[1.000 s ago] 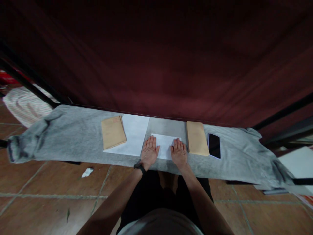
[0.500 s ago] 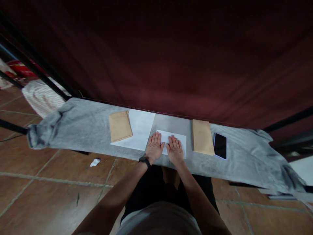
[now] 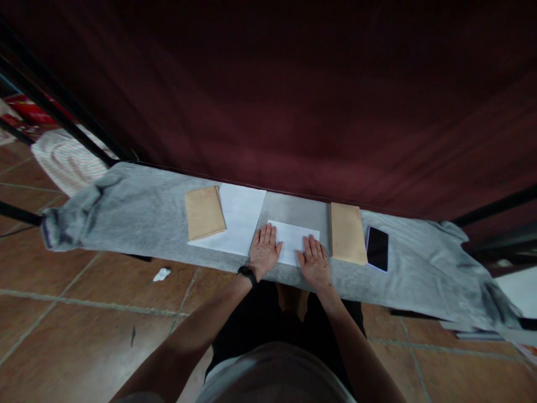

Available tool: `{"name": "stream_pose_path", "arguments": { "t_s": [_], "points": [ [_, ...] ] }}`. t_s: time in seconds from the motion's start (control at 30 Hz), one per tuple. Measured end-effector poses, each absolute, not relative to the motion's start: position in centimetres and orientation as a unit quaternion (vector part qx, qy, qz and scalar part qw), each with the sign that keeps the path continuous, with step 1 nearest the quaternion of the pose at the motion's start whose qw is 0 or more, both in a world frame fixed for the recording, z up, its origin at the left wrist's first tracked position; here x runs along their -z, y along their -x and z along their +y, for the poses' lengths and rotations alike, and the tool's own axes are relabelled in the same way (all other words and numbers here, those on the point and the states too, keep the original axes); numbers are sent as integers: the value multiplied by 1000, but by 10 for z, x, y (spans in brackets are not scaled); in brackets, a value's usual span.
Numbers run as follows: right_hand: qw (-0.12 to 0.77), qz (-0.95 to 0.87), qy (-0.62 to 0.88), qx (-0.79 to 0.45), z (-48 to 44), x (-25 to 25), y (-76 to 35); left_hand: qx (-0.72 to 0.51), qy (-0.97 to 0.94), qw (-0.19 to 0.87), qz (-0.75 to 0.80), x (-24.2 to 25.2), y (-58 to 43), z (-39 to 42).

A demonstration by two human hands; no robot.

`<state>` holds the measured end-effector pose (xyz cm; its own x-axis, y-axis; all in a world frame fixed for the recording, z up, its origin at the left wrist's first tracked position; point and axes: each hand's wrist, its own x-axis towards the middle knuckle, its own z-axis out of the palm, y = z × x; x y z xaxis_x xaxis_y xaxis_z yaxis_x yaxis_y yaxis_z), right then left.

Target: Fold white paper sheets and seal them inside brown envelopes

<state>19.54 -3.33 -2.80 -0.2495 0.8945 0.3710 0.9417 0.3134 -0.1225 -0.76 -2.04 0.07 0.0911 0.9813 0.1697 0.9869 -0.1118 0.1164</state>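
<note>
A folded sheet of white paper lies flat on the grey cloth in front of me. Resting on its left end is my left hand, flat with the fingers stretched out; a dark band circles that wrist. My right hand presses flat on the paper's right end, fingers extended. To the left are larger white sheets, with a brown paper envelope or folded packet lying over their left part. Right of my hands sits a stack of brown envelopes.
A phone with a dark screen lies right of the brown stack. Grey cloth covers the narrow bench. A dark red curtain hangs along its far edge. Dark metal bars rise at the left. A white scrap is on the tiled floor.
My right hand has slid right along the folded paper, widening the gap between my hands. My left hand stays on the left end.
</note>
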Motion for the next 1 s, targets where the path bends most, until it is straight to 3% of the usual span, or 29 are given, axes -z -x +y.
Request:
{"name": "stream_pose_path", "arguments": {
  "t_s": [0.4,1.0],
  "points": [
    [184,-791,581,59,-34,26,-195,108,875,-2,-472,-11,1,-26],
    [188,-772,606,44,-73,26,-217,111,871,-45,-477,-11,3,-27]
  ]
}}
